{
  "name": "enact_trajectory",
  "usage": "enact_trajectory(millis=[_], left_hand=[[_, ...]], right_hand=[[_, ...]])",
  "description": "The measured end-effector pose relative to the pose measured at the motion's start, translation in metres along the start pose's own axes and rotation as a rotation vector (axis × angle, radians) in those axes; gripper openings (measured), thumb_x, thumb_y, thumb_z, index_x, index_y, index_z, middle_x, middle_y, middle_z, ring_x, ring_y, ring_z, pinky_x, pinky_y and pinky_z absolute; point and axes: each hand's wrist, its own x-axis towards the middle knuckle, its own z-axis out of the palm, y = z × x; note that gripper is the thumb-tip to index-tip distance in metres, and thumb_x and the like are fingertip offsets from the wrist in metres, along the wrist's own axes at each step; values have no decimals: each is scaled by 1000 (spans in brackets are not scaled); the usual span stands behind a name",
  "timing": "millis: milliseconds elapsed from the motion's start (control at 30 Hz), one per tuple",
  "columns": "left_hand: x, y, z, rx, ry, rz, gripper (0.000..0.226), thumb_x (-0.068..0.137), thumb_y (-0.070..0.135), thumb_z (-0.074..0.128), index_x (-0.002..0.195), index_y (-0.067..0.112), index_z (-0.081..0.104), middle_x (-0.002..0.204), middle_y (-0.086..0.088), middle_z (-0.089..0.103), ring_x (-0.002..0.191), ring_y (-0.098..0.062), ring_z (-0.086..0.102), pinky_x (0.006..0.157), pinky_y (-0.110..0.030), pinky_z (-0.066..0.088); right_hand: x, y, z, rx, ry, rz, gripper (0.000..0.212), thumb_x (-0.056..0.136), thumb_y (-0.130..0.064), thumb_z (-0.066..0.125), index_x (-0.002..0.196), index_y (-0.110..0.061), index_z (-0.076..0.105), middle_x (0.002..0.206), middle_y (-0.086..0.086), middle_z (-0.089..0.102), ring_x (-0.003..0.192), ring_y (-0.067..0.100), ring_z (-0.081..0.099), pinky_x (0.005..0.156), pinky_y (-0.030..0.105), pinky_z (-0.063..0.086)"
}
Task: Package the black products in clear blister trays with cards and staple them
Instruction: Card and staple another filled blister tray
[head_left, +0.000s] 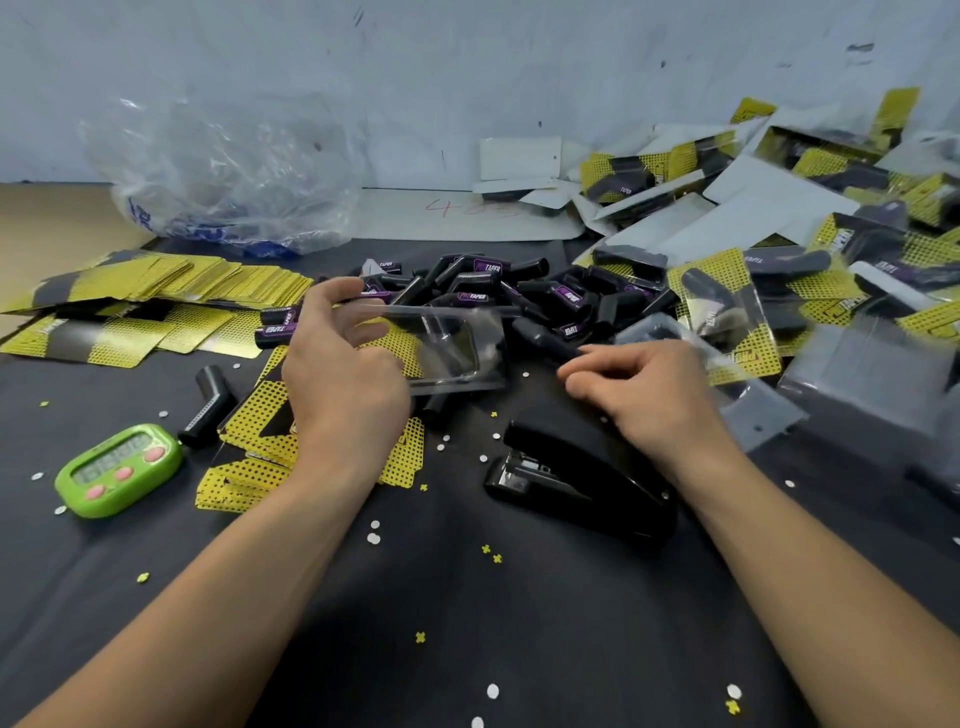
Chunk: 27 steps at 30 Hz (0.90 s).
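My left hand (340, 371) holds a clear blister tray (452, 345) by its left end, a little above the table, with nothing in the tray. My right hand (641, 387) pinches one black product (545, 340) at the near edge of the pile of black products (498, 291). A black stapler (582, 480) lies on the dark cloth just below my right hand. Yellow and black cards (249, 457) lie under my left wrist, and a bigger fanned stack of cards (171, 283) sits at the left.
Finished packs (810, 218) are heaped at the right and back right. A stack of clear trays (872, 379) lies at the right edge. A green timer (120, 467) sits near left, a crumpled plastic bag (228, 171) at the back left. Punched paper bits dot the cloth.
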Motion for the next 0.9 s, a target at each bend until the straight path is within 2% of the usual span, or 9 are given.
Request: enact_trajectory(millis=[67, 167, 267, 400, 500, 567, 700, 800, 900], left_hand=[[0, 0, 0, 30, -17, 12, 69, 76, -21, 48, 121, 31, 56, 105, 14, 68, 96, 3, 67, 81, -42, 63], [-3, -1, 2, 63, -48, 62, 67, 76, -19, 51, 118, 32, 58, 103, 16, 68, 93, 9, 66, 79, -43, 64], [-9, -2, 6, 34, -114, 81, 63, 76, -17, 47, 110, 35, 59, 100, 11, 72, 97, 1, 69, 79, -45, 63], [-20, 4, 15, -246, -322, -162, 39, 90, -10, 58, 114, 20, 64, 99, -4, 76, 97, -23, 74, 65, -38, 63], [-24, 5, 21, -409, -536, -359, 27, 100, 6, 55, 125, 8, 64, 109, -15, 77, 102, -24, 75, 65, -36, 61], [-26, 3, 24, -462, -662, -431, 28, 105, 12, 46, 122, 5, 67, 108, -18, 77, 95, -22, 75, 68, -35, 61], [-25, -1, 26, -545, -682, -526, 33, 110, 14, 41, 104, 5, 72, 97, -15, 79, 86, -22, 78, 61, -31, 60], [-22, -6, 27, -536, -642, -555, 29, 109, 16, 45, 112, 4, 71, 105, -16, 78, 100, -28, 76, 64, -33, 62], [-22, -7, 28, -542, -625, -567, 26, 108, 13, 48, 118, 1, 69, 110, -18, 76, 93, -26, 77, 60, -32, 60]], right_hand=[[1, -3, -5, 244, 113, 64, 32, 79, 6, 78, 69, -25, 80, 73, -1, 77, 68, 10, 70, 67, 22, 55], [2, -12, -11, 702, 91, 278, 29, 89, 12, 65, 78, -14, 73, 75, 13, 76, 60, 18, 70, 55, 21, 56], [1, -18, -15, 835, -1, 363, 23, 94, 8, 58, 93, -14, 61, 82, 20, 76, 60, 20, 71, 51, 23, 55], [-4, -24, -16, 606, -113, 136, 36, 87, 14, 65, 107, -15, 67, 92, 13, 78, 76, 20, 73, 67, 24, 58], [-8, -23, -14, 273, -172, -84, 42, 78, 15, 73, 99, -21, 79, 95, -1, 80, 90, 17, 76, 80, 27, 58], [-9, -20, -12, 85, -151, -131, 43, 75, 10, 77, 96, -27, 82, 89, -10, 80, 78, 12, 73, 74, 28, 57], [-7, -17, -15, 16, -169, -146, 45, 72, 13, 78, 93, -27, 83, 78, -13, 77, 58, -1, 59, 60, 17, 47], [-6, -19, -20, -40, -236, -168, 43, 71, 12, 81, 94, -25, 83, 79, -14, 78, 58, -5, 61, 57, 6, 42], [-4, -19, -24, -129, -298, -169, 43, 70, 6, 84, 91, -31, 83, 72, -18, 74, 61, -4, 60, 58, 8, 42]])
